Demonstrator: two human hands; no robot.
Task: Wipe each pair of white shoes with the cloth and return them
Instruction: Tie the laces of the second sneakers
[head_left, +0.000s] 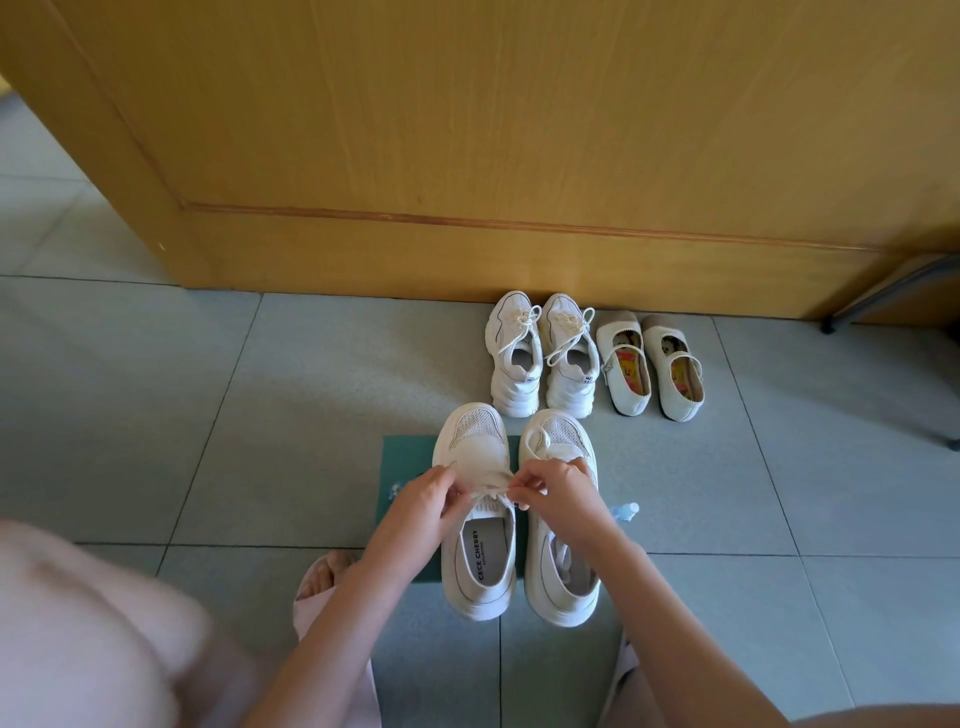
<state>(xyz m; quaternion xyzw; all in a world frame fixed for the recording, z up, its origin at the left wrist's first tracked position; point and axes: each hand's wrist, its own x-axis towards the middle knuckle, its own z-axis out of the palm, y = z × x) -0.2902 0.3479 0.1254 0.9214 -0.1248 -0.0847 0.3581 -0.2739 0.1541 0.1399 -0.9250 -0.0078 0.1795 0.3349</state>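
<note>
Head view, nearest first: a toe in a pale pink slipper (324, 582) rests on smooth grey floor tiles (156, 415). Just beyond, two chunky cream sneakers (480, 561) with mesh toes stand side by side on a flat green cloth (402, 467). Both hands meet over the left one: left hand (428, 496) and right hand (553, 486) each pinch its soft lace. Farther off, ridged-sole laced trainers (540, 356) and strapped scallop-edged flats (649, 366) sit against a grained wooden door (467, 130).
</note>
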